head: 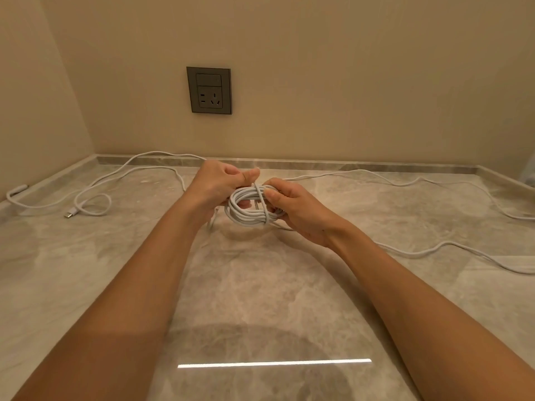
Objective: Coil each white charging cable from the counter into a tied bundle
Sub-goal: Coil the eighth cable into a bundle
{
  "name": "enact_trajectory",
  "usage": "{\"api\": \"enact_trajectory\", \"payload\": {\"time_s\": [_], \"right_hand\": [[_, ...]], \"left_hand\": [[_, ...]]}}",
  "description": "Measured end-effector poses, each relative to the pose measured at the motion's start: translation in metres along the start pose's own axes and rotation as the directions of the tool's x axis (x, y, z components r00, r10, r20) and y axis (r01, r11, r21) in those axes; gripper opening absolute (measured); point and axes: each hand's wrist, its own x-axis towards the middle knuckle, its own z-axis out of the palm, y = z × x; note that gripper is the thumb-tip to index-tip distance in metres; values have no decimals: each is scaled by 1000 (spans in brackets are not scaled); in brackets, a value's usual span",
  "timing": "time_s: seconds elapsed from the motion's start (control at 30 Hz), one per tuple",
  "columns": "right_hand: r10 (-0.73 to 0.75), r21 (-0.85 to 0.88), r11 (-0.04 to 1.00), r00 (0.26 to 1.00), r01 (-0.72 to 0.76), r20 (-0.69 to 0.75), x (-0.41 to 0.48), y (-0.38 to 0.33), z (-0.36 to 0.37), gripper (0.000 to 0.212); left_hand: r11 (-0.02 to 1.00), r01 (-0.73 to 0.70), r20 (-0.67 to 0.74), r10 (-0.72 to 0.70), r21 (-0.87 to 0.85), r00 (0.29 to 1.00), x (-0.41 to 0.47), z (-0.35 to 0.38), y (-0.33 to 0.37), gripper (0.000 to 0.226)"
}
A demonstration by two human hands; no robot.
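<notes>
A coil of white charging cable (246, 208) is held above the marble counter (260, 285), between both hands. My left hand (218, 185) grips the coil's left side, thumb up against a strand that crosses over the loops. My right hand (295, 211) holds the coil's right side, thumb and fingers curled round the loops. A short end of the cable hangs below my left hand. A second white cable (92, 195) lies loose on the counter at the left, its plug near the left edge. A third white cable (434, 186) trails across the right side.
A grey wall socket (209, 90) sits on the back wall above the counter. A low stone upstand runs along the back and left sides. A bright strip of light reflects on the counter near me.
</notes>
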Motion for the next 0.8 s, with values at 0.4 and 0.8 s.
{"api": "enact_trajectory", "payload": {"time_s": [0.4, 0.8], "right_hand": [[25, 512, 858, 991, 48, -135, 3, -10, -8, 26], [249, 459, 883, 734, 96, -632, 18, 1, -14, 33]], "left_hand": [[942, -212, 157, 175, 259, 972, 1, 17, -4, 42], [481, -436, 383, 209, 761, 900, -8, 43, 5, 29]]}}
